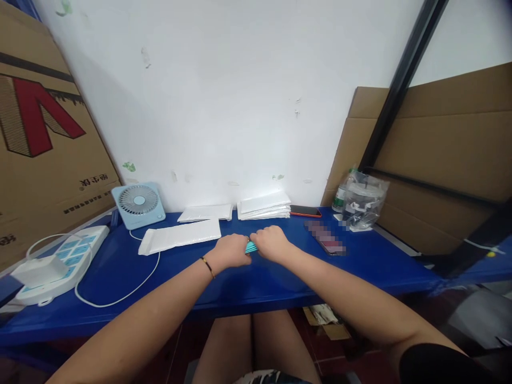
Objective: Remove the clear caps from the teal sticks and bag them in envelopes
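Both my hands meet at the middle of the blue table [120,266]. My left hand [231,250] is closed, its fingers curled round a small teal object [251,247]. My right hand [273,242] is closed on the same teal object from the other side. Only a thin edge of the object shows between the hands; what it is cannot be made out. A thin bracelet sits on my left wrist. A white padded envelope [180,236] lies just left of my left hand.
At the back stand a small blue fan [138,204], another white envelope [205,213] and a stack of envelopes [264,205]. A phone [305,211], a dark device [325,238], a bottle and plastic bag [362,201] lie right. A power strip [56,264] with cable sits left. Cardboard leans on both sides.
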`<state>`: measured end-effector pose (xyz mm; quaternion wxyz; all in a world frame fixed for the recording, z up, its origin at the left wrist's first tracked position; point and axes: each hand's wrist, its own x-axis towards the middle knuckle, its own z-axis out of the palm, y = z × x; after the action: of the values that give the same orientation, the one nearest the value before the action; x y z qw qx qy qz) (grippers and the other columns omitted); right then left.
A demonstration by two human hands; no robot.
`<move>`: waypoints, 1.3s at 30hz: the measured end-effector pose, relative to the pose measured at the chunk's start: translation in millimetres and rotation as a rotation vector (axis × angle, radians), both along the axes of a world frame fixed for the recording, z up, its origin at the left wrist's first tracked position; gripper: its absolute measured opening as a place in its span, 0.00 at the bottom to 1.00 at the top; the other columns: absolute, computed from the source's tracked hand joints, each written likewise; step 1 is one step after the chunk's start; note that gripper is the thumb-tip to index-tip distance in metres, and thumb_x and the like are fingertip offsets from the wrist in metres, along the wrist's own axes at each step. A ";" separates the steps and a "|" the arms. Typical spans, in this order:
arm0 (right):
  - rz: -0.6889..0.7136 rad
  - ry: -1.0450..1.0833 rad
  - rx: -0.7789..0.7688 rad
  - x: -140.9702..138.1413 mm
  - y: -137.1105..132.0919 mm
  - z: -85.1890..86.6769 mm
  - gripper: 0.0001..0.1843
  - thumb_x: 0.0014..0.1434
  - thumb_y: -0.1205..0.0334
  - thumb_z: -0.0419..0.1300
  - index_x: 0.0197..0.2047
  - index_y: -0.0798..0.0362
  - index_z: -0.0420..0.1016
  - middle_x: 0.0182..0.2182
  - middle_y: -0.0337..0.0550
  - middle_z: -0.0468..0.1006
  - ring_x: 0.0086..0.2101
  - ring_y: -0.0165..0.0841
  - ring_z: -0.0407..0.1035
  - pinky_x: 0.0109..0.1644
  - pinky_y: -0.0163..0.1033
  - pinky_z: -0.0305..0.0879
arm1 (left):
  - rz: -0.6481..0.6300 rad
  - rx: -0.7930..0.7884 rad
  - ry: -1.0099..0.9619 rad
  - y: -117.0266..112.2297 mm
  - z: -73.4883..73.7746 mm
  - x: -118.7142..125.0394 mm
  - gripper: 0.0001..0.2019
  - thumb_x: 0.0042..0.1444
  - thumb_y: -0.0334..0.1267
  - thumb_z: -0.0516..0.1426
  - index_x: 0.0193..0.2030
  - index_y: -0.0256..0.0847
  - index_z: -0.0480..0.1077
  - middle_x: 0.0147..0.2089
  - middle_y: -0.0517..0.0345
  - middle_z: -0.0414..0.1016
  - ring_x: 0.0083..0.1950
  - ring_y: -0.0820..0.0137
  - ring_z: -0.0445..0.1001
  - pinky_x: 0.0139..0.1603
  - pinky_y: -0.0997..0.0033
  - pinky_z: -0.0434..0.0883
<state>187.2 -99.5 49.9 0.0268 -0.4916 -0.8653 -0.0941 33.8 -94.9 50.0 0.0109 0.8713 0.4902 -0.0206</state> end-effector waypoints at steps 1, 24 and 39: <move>0.029 -0.029 0.051 -1.1 -2.6 2.7 0.11 0.56 0.67 0.54 0.42 0.57 0.72 0.38 0.56 0.77 0.40 0.43 0.71 0.42 0.44 0.62 | 0.002 -0.074 -0.026 0.8 0.7 -0.1 0.08 0.50 0.42 0.55 0.32 0.40 0.71 0.30 0.54 0.77 0.31 0.64 0.75 0.28 0.71 0.65; -0.153 0.861 -0.787 75.8 9.4 -27.2 0.14 0.48 0.55 0.64 0.28 0.55 0.64 0.17 0.34 0.67 0.15 0.24 0.61 0.18 0.29 0.58 | 0.197 0.243 0.065 51.9 -33.3 -85.3 0.17 0.57 0.28 0.46 0.47 0.39 0.71 0.41 0.45 0.76 0.45 0.61 0.74 0.46 0.62 0.67; -0.201 0.919 -0.772 117.6 12.5 -18.7 0.13 0.48 0.56 0.63 0.29 0.55 0.64 0.18 0.35 0.67 0.17 0.24 0.61 0.20 0.30 0.60 | -0.109 -0.361 -0.275 -22.7 1.6 -82.3 0.20 0.50 0.37 0.51 0.52 0.48 0.66 0.56 0.58 0.68 0.58 0.64 0.64 0.58 0.63 0.59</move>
<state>304.8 -86.9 31.2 0.2085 -0.5353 -0.6861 0.4463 -48.5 -117.6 51.6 0.2321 0.8751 0.4246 0.0107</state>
